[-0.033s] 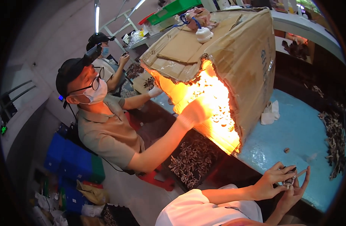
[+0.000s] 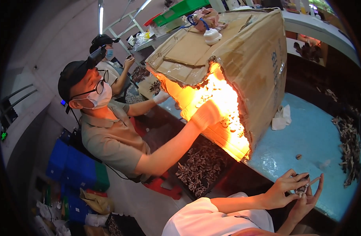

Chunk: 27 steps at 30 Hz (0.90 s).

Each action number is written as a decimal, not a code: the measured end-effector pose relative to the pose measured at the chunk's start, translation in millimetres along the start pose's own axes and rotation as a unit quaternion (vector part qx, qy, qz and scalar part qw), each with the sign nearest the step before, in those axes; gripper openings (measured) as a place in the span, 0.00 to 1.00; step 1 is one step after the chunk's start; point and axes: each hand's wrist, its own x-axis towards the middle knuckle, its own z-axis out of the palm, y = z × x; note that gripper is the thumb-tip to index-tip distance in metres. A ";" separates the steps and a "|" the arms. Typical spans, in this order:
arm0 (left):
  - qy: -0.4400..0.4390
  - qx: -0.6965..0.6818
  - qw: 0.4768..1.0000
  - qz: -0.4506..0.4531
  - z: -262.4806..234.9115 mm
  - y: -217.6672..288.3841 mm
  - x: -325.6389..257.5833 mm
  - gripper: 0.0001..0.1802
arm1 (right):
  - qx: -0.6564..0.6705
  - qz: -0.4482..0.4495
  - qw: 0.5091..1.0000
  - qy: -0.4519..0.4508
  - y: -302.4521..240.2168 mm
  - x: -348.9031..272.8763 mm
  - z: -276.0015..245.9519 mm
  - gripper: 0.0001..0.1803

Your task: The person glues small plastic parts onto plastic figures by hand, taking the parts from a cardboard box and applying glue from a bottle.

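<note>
At the lower right my left hand (image 2: 282,192) and my right hand (image 2: 304,205) meet around a small dark brown, rounded piece (image 2: 301,188) with a paler lower part. The left fingers pinch it from above and from the side. My right fingers hold it from below, the index finger stretched upward. A thin pale strip (image 2: 315,180) shows beside the piece, too small to tell what it is. Both hands are over the near edge of the blue tabletop (image 2: 306,129). One small brown bit (image 2: 299,156) lies on the tabletop beyond them.
A big cardboard box (image 2: 263,67) stands on the table, its torn opening glowing orange. A co-worker's gloved hand (image 2: 207,115) reaches into it. A black tray (image 2: 198,173) holds dark curled pieces; more (image 2: 347,153) line the right. A white cloth (image 2: 281,118) lies by the box.
The co-worker's forearm and gloved hand at the box opening have shifted slightly to the right. My hands and the brown piece look the same.
</note>
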 end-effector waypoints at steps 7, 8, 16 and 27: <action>-0.010 0.013 1.000 0.015 4.3 -4.3 -0.2 0.29 | -0.008 0.023 1.000 0.013 2.0 0.3 -9.2 0.41; -0.010 0.002 1.000 0.008 4.5 -3.8 -0.7 0.29 | -0.015 0.025 0.999 0.016 1.4 -0.5 -8.7 0.41; -0.011 0.005 1.000 0.015 4.2 -1.9 0.3 0.30 | -0.011 -0.006 1.000 0.015 2.7 -0.8 -9.0 0.44; -0.004 0.003 1.000 0.019 2.6 -1.3 1.3 0.29 | -0.008 -0.019 1.000 0.020 2.1 -1.9 -4.9 0.45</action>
